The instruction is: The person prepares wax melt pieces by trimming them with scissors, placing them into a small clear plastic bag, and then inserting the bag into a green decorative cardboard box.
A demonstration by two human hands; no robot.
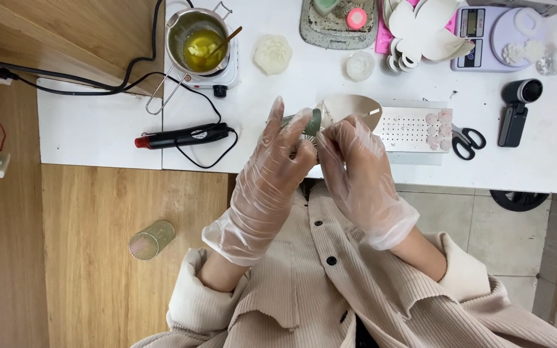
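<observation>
A white bench (98, 138) stands on a wooden floor, seen from the head view. Near its front edge, two gloved hands meet above the person's beige shirt. The left hand (277, 161) and right hand (349, 154) both pinch a small green roll (309, 122) between them, fingers closed on it. Just behind lies a beige scoop (356, 106). Right of it sit a perforated tray (407, 127) and scissors (467, 140). Far left, a pot (200, 38) of yellow liquid rests on a hotplate; a black heat tool (185, 136) lies nearer.
</observation>
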